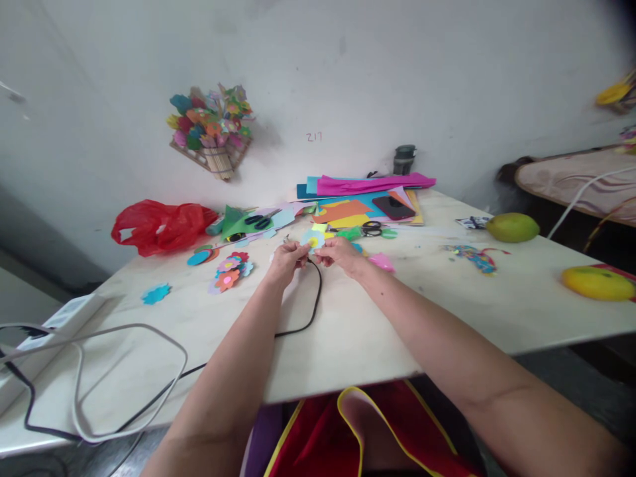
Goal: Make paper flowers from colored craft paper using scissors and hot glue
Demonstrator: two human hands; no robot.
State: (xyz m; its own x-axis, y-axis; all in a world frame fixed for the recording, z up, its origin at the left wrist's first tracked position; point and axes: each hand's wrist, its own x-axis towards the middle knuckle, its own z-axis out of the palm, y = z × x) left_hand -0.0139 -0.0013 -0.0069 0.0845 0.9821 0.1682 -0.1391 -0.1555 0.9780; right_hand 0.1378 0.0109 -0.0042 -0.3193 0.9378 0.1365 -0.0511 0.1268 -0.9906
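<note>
A light blue paper flower with a yellow centre is held up between my two hands above the middle of the table. My left hand pinches its left side between thumb and fingers. On the other side, my right hand grips the flower's lower right edge with the fingertips. Close to my left hand lies a cluster of finished-looking paper flowers in orange, pink, red and blue. A plain blue paper flower rests further left. Just beyond my right hand are green-handled scissors and a pink paper piece.
A black cable runs under my hands. Coloured sheets, a phone, more scissors and a red plastic bag line the back. Mangoes sit right; a power strip with loose cords is left.
</note>
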